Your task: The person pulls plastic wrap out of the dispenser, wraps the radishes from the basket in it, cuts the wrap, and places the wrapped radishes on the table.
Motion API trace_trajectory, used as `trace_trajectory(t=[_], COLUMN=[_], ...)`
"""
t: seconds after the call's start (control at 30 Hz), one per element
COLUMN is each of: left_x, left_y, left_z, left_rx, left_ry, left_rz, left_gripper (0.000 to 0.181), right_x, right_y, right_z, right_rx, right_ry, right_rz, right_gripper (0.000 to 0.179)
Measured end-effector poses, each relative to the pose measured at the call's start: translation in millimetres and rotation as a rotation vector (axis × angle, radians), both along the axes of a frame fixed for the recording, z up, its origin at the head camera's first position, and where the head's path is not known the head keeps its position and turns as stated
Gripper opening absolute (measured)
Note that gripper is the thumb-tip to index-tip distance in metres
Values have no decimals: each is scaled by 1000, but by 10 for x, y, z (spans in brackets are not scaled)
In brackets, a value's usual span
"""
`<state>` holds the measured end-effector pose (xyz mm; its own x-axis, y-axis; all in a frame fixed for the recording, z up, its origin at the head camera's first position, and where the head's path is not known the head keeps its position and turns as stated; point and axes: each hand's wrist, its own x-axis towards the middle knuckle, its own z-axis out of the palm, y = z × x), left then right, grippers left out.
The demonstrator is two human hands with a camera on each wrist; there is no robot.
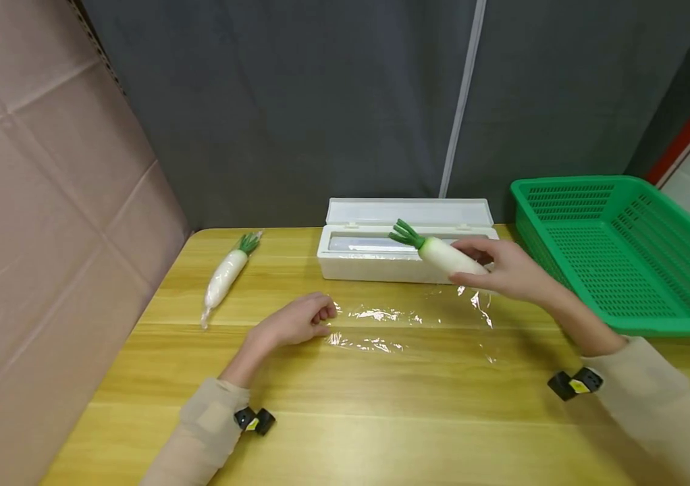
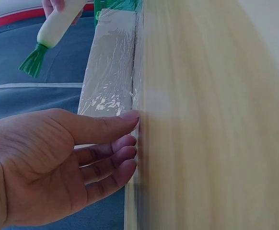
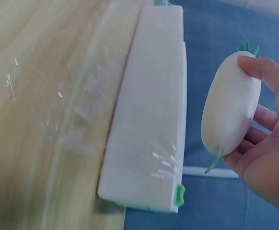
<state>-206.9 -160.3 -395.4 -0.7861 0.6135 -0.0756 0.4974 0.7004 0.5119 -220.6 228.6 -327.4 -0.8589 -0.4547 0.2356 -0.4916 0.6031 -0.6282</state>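
My right hand [image 1: 506, 266] grips a white radish [image 1: 449, 258] with a green leafy top, holding it up over the front of a white cling film box [image 1: 384, 268]. In the right wrist view the thumb presses one side of the radish [image 3: 230, 103], with fingers behind. A sheet of clear cling film [image 1: 375, 315] stretches across the table in front of the box. At the film's left end is my left hand [image 1: 293, 320], fingers loosely bent and thumb apart from them. The left wrist view shows the thumb tip [image 2: 130, 116] right at the film's edge.
Another radish [image 1: 225, 278], wrapped in film, lies at the table's left side. A green slotted basket [image 1: 600, 324] stands at the right. The box's lid [image 1: 408, 211] is raised at the back, before a dark grey curtain [image 1: 296, 115].
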Motion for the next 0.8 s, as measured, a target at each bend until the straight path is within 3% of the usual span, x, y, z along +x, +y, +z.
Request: trace_trajectory(t=[0.27, 0.47, 0.67, 0.8], left_x=[0, -8, 3, 9], left_y=[6, 8, 9, 6], left_z=[1, -21, -17, -9], left_rx=[0, -8, -9, -11], left_ry=[5, 3, -5, -2], left_rz=[-2, 9, 24, 21], left_gripper=[22, 22, 23, 22], right_x=[-28, -20, -22, -26], right_y=[-299, -499, -626, -668], right_z=[-170, -276, -388, -464], right_rx=[7, 71, 181, 194], right_ry=[27, 83, 158, 162], right_rz=[133, 218, 243, 259], right_gripper=[43, 42, 42, 42])
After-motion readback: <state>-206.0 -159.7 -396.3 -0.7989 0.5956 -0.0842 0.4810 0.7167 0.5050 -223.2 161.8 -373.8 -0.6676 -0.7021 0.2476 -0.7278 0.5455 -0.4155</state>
